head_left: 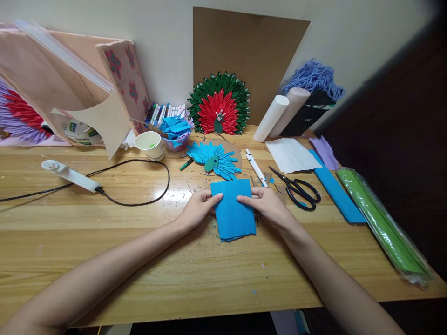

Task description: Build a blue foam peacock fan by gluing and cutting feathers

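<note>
A folded piece of blue crepe paper [234,211] is held upright over the wooden table. My left hand [199,207] pinches its left edge, thumb in front and fingers partly behind. On the opposite edge, my right hand [268,204] grips the paper the same way. Layers show along the paper's lower edge. Just beyond it lies a blue paper peacock [213,159] with a green body, on a round brown card [233,149]. Black-handled scissors [300,190] rest to the right of my right hand, near white pens [256,167].
A white glue gun [71,177] with a black cord lies left. A paper cup [150,145] and a bowl of blue scraps [175,135] stand behind. A red and green peacock [220,104] leans at the back. Rolled blue paper [338,190] and a wrapped green roll [384,228] lie right.
</note>
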Motion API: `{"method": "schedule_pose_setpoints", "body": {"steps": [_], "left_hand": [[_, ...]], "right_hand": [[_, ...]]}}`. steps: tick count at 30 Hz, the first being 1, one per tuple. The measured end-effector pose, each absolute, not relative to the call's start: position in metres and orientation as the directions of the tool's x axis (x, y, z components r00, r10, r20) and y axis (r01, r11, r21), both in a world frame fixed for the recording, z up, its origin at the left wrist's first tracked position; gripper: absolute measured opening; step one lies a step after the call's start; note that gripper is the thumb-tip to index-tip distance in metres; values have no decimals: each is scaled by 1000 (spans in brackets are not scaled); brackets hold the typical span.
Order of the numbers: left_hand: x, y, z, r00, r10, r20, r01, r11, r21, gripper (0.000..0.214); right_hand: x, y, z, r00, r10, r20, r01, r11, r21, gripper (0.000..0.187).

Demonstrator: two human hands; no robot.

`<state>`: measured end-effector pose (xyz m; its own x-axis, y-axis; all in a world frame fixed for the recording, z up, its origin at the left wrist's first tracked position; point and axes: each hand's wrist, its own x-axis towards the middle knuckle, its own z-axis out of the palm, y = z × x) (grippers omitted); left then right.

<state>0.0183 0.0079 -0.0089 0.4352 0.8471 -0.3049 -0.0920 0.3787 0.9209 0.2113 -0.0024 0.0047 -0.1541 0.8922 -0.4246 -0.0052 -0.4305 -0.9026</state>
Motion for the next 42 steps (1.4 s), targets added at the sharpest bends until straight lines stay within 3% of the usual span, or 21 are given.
{"method": "schedule_pose_setpoints", "body": {"steps": [10, 21, 31, 38, 42], "left_hand": [[19, 6, -8, 455, 851, -263, -147, 363, 920, 35], [17, 13, -9, 370, 883, -289, -12, 316, 949, 25], [7, 11, -23, 272, 961, -49, 276, -29, 961, 28], [7, 10, -20, 297, 954, -41, 214, -25, 977, 28], [8, 10, -15, 272, 955, -120, 188, 70, 980, 35]], "right_hand": [[211, -3, 2, -125, 895, -427, 101, -417, -903, 44], [208, 0, 1, -151, 919, -364, 107, -351, -930, 43], [200, 2, -17, -154, 950, -272, 165, -247, -955, 41], [203, 1, -7, -242, 913, -329, 100, -314, -944, 43], [207, 2, -2, -261, 890, -373, 120, -354, -928, 48]]}}
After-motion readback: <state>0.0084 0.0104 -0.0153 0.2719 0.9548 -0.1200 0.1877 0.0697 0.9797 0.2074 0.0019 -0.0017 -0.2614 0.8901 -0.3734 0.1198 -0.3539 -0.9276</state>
